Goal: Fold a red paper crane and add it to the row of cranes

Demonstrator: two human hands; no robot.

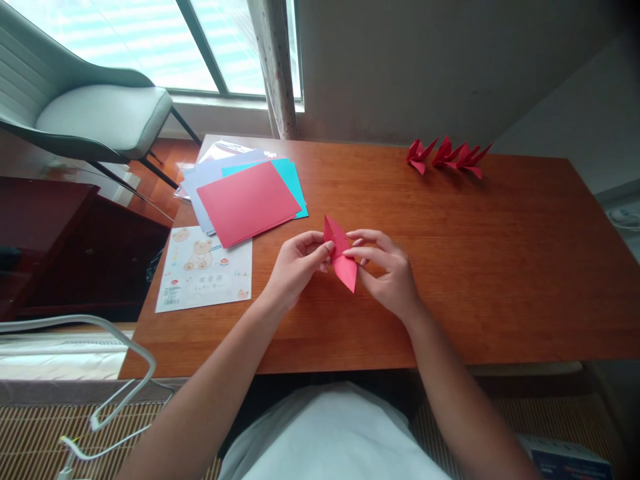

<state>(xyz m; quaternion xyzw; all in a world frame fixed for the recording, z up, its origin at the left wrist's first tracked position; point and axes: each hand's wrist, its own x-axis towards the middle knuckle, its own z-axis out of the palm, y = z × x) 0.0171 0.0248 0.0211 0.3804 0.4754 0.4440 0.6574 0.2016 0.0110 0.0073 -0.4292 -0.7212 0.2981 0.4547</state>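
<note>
A piece of folded red paper (343, 257), long and pointed at both ends, is held over the table between my two hands. My left hand (303, 261) pinches its left edge, thumb on top and fingers curled behind. On the other side, my right hand (387, 267) grips the right edge, with thumb below and the index and middle fingers near the fold. Several fingertips are hidden behind the paper. Farther back on the right lie red folded paper cranes (419, 155), grouped in a row.
On the left of the wooden table (465, 267) lies a stack of red paper (250, 203) over teal paper (295, 183) and pale sheets. Beside it is a white bear-printed sheet (205, 270). A chair (105, 120) stands by the window, and a white cable (125, 340) hangs at lower left.
</note>
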